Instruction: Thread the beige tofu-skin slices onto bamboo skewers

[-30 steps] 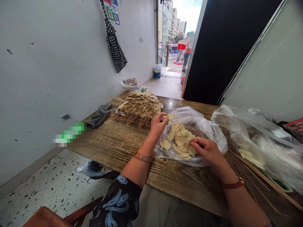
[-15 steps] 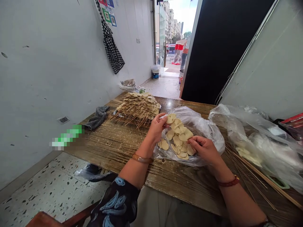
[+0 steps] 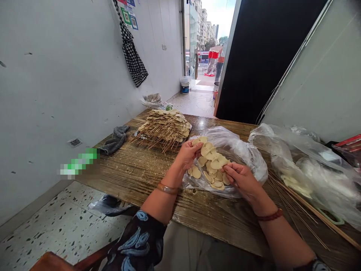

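Left hand (image 3: 188,153) pinches a few slices (image 3: 200,142) at my 12 o'clock; right hand (image 3: 239,177) closes on one slice at the pile (image 3: 212,169) in the bag (image 3: 242,152), table (image 3: 141,165) centre.

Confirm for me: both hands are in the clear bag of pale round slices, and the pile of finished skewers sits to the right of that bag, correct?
Not quite. The head view shows the left hand and right hand at the clear bag of pale round slices, but the pile of finished skewers sits to the left of that bag, farther back on the wooden table.
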Available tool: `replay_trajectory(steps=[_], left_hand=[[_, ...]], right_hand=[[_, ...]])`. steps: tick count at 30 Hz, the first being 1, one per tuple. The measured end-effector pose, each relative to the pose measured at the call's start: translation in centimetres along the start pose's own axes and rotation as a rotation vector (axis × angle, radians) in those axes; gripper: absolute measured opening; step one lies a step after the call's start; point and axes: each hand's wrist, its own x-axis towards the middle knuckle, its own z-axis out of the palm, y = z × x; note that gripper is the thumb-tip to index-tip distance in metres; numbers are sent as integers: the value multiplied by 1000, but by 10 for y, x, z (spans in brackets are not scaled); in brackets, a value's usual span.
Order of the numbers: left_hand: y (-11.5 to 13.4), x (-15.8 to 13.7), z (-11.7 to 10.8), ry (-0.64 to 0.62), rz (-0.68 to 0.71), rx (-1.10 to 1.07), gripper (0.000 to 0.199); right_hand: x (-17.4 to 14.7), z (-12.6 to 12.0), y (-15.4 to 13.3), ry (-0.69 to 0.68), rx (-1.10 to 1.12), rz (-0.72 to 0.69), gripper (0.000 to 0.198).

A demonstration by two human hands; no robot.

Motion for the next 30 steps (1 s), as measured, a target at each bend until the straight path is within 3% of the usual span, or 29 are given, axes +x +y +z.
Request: replay_trajectory(steps=[4, 8, 13, 20, 30], left_hand=[[-1, 0, 1, -31, -39, -60, 29], [-6, -1, 4, -52, -97, -145, 21], [-10, -6, 11, -140, -82, -135, 23], [-5, -4, 12, 3, -12, -116, 17], [-16, -7, 19, -98, -137, -197, 23]], right_hand=[[-1, 3, -4, -21, 131, 74, 41], [0, 7, -2, -1, 129, 52, 41], [1, 11, 1, 35, -106, -60, 43], [4, 7, 5, 72, -471, -206, 34], [5, 9, 10, 139, -512, -266, 31]])
